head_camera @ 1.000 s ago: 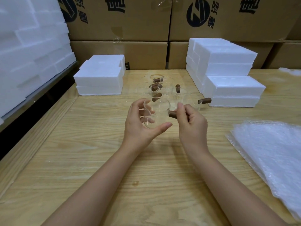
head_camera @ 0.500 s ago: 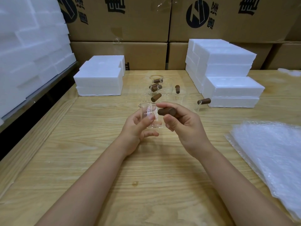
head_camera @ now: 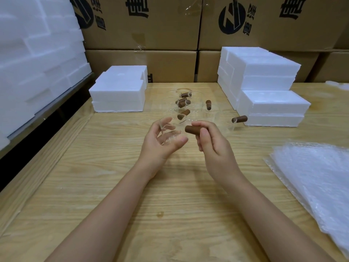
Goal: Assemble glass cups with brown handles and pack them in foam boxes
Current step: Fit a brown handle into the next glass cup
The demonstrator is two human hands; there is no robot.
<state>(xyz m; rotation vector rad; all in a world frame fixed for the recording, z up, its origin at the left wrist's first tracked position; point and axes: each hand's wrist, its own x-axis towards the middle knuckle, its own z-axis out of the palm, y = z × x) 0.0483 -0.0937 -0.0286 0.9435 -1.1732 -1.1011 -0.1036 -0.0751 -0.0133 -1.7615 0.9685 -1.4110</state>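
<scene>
A clear glass cup (head_camera: 168,131) lies in my left hand (head_camera: 160,142), cradled between the thumb and the curled fingers above the wooden table (head_camera: 113,176). My right hand (head_camera: 211,140) pinches a brown cylindrical handle (head_camera: 192,129), whose free end points left at the cup's side. Whether the handle touches the glass I cannot tell. Behind my hands stand several glass cups with brown handles (head_camera: 184,103), and one more handle (head_camera: 239,119) sticks out beside the right foam stack.
Closed white foam boxes are stacked at back left (head_camera: 119,93) and back right (head_camera: 268,87). Bubble wrap sheets (head_camera: 321,178) lie at the right edge. Cardboard cartons (head_camera: 170,59) line the back. More foam (head_camera: 34,53) fills a shelf on the left.
My right hand turned and brought the brown handle from the cup's right side up to its top right. My left hand rolled the cup so its palm faces up.
</scene>
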